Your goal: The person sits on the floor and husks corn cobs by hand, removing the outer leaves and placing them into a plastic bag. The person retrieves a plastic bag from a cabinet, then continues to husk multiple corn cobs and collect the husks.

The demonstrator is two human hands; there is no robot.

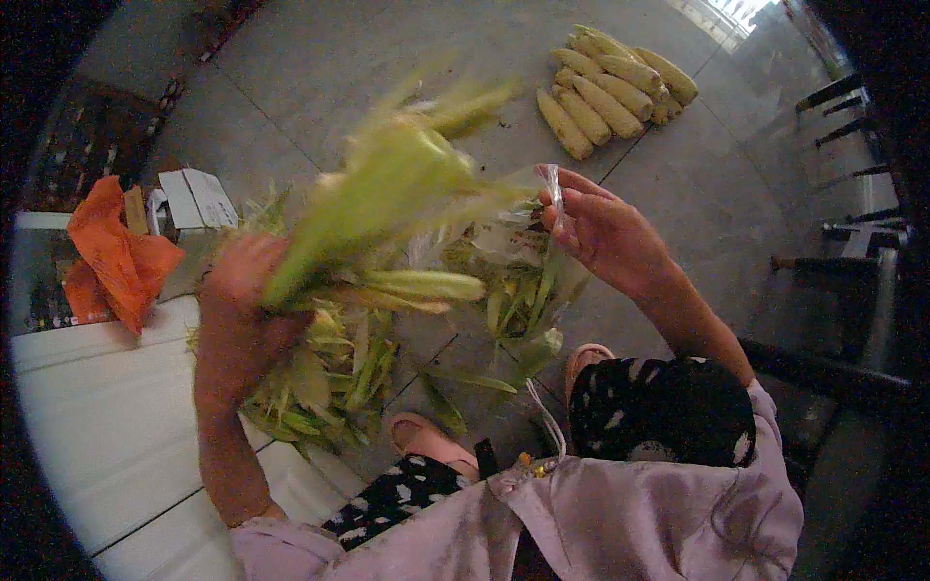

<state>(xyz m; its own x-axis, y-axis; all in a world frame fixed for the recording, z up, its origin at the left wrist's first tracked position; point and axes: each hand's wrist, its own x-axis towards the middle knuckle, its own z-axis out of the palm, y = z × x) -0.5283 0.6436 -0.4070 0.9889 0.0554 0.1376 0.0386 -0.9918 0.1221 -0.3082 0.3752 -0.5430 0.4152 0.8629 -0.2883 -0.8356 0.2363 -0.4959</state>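
Observation:
My left hand (247,290) grips a large bunch of green corn husks (385,181), blurred by motion. The bunch spreads up and to the right, towards the mouth of a clear plastic bag (508,240). My right hand (610,225) pinches the gathered edge of that bag between thumb and fingers. Husks show through the bag's lower part. Below my left hand lies a heap of loose corn husks (327,378) on the floor. A few single husks (472,379) lie between the heap and the bag.
A pile of husked corn cobs (603,94) rests on the grey tiled floor (465,36). At left are an orange bag (120,250), a white box (197,197) and a white slatted surface (102,407). Dark furniture legs (835,261) stand at right. My feet wear pink slippers (432,443).

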